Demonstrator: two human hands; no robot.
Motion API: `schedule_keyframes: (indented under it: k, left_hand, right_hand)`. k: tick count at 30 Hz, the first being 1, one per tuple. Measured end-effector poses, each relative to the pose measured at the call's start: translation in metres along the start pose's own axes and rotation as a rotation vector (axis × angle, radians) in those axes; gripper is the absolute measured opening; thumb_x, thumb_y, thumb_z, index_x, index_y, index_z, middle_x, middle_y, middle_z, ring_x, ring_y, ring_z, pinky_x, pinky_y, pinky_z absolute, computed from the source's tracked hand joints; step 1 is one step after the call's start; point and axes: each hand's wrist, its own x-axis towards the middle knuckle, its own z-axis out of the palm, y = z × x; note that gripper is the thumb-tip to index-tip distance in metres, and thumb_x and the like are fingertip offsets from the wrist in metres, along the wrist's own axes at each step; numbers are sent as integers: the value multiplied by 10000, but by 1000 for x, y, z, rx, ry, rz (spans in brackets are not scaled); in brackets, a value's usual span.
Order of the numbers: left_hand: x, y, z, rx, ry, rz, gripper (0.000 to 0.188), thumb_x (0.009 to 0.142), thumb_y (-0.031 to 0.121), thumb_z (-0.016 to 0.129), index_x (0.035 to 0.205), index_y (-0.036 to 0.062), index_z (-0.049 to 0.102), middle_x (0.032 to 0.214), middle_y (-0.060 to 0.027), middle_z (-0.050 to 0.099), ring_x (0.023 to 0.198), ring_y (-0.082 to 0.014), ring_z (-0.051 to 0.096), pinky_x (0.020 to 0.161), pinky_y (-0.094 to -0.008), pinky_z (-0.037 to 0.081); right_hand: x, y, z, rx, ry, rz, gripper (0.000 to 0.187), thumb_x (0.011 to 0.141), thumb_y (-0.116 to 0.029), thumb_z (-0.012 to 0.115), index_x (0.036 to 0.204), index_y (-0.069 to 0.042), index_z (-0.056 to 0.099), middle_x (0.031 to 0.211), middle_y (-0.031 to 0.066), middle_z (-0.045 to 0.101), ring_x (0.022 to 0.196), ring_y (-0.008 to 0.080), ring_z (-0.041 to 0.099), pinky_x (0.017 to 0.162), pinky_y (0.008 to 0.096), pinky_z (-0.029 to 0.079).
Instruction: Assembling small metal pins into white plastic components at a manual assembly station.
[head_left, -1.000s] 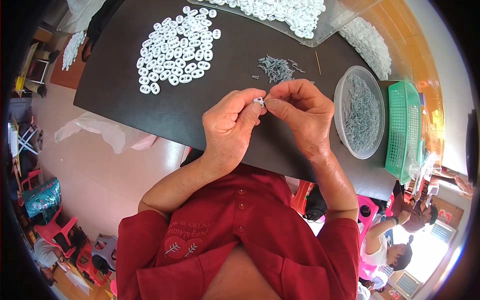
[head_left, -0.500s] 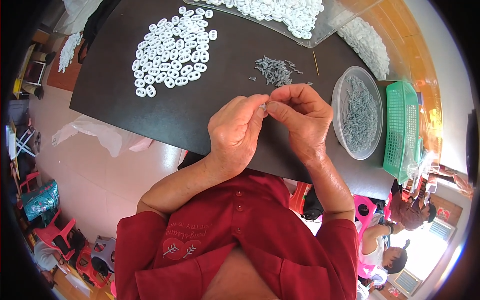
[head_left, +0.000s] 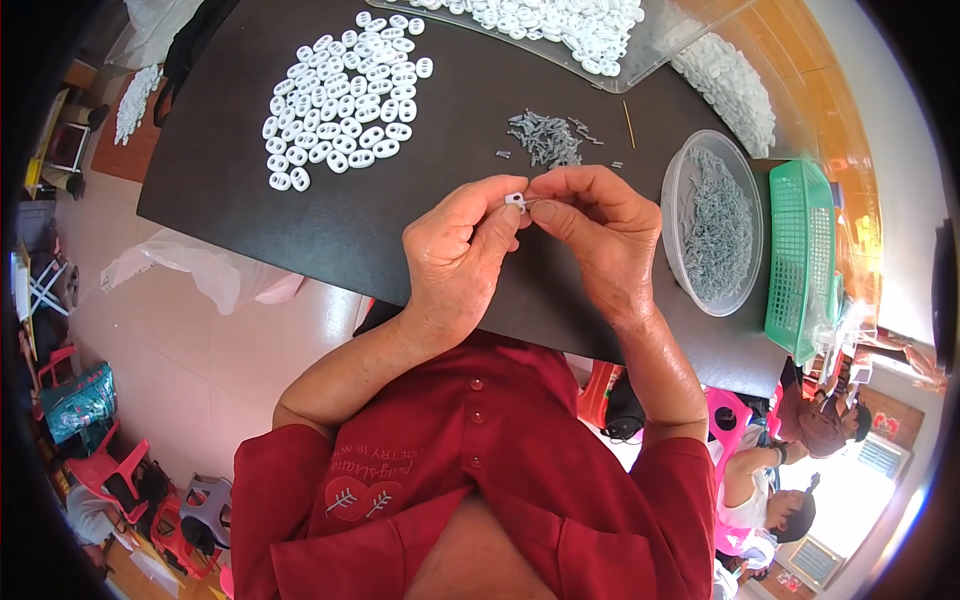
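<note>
My left hand (head_left: 458, 262) pinches a small white plastic piece with holes (head_left: 515, 199) between thumb and fingers, just above the table's near part. My right hand (head_left: 612, 245) is closed beside it, thumb against forefinger, fingertips meeting the piece's right side. Something thin shows between the right fingertips, too small to name. Beyond my hands lies a heap of small grey springs (head_left: 545, 140). Many white oval pieces with two holes (head_left: 345, 110) are spread out at the far left of the dark table (head_left: 330, 225).
At right stands a round clear tub (head_left: 669, 235) of grey springs, beside a green plastic basket (head_left: 790, 260). A clear tray (head_left: 610, 85) of white pieces sits at the back. A thin brown stick (head_left: 629, 125) lies near it. People (head_left: 765, 500) sit at lower right.
My hands have shifted slightly left, the left one turning a little. The white piece, mostly covered by fingers before, now shows a hole between my fingertips.
</note>
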Motion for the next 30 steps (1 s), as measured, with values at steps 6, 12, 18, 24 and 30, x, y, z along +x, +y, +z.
schedule_keyframes:
  k: [6, 12, 18, 24, 30]
  left_hand:
    - [1, 4, -5, 11, -49, -49, 219, 894, 11, 574, 1106, -37, 607, 841, -39, 620, 735, -67, 570, 630, -191, 480]
    - [0, 2, -7, 99, -35, 1, 205, 891, 4, 571, 1088, -35, 615, 865, -46, 623, 755, -74, 590, 633, -200, 495]
    - [-2, 1, -7, 90, -42, 1, 183, 895, 12, 570, 1063, -39, 622, 884, -50, 631, 744, -76, 591, 631, -203, 499]
    - [-5, 2, -11, -50, -35, -111, 193, 897, 19, 567, 1076, -36, 611, 870, -63, 637, 703, -80, 574, 647, -204, 489]
    - [-1, 0, -28, -165, -73, -214, 197, 907, 38, 556, 1089, -25, 597, 883, -79, 646, 737, -83, 591, 677, -208, 491]
  right_hand:
    - [1, 6, -1, -45, -21, -15, 135, 816, 71, 620, 947, 41, 631, 866, 75, 657, 800, 115, 625, 732, 233, 515]
    - [0, 5, 3, -84, -34, -19, 106, 827, 68, 608, 929, 46, 628, 850, 73, 651, 783, 113, 618, 714, 229, 507]
    - [0, 10, 4, -174, -42, -55, 76, 825, 70, 603, 894, 45, 622, 829, 56, 632, 766, 104, 604, 695, 223, 494]
    - [-4, 7, 2, -199, -67, -56, 102, 825, 58, 610, 919, 32, 636, 851, 42, 631, 794, 91, 597, 714, 218, 486]
    - [7, 0, -33, -363, 135, -74, 171, 831, 25, 618, 999, 23, 650, 909, 54, 653, 847, 91, 596, 761, 210, 474]
